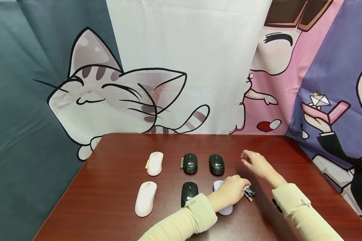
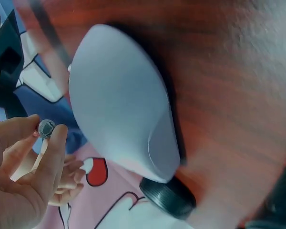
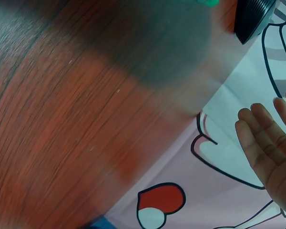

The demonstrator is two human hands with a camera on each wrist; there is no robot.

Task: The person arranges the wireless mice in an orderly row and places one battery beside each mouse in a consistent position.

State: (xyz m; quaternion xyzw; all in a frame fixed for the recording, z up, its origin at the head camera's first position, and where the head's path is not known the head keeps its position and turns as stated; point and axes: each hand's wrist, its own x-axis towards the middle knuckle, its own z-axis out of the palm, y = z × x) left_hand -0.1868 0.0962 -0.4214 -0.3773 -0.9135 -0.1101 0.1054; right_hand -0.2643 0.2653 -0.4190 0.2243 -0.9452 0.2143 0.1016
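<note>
My left hand (image 1: pixel 233 190) reaches across a lavender computer mouse (image 1: pixel 226 210), and its thumb and finger pinch a battery (image 2: pixel 46 128) whose round end faces the left wrist camera. Just right of that hand, several small batteries (image 1: pixel 248 193) lie in a bunch on the table. The same mouse (image 2: pixel 119 95) fills the middle of the left wrist view. Farther back and to the right, my right hand (image 1: pixel 257 164) hovers over the table with loosely bent fingers (image 3: pixel 260 138) and holds nothing.
On the brown table (image 1: pixel 108 201) stand black mice (image 1: pixel 190 163), (image 1: pixel 216 164), (image 1: pixel 189 192) and white mice (image 1: pixel 155 163), (image 1: pixel 146 199). A yellow battery (image 1: pixel 146 164) lies beside the far white mouse, and a green-gold one (image 1: pixel 182 163) beside a black mouse. A cartoon curtain (image 1: pixel 184 50) hangs behind.
</note>
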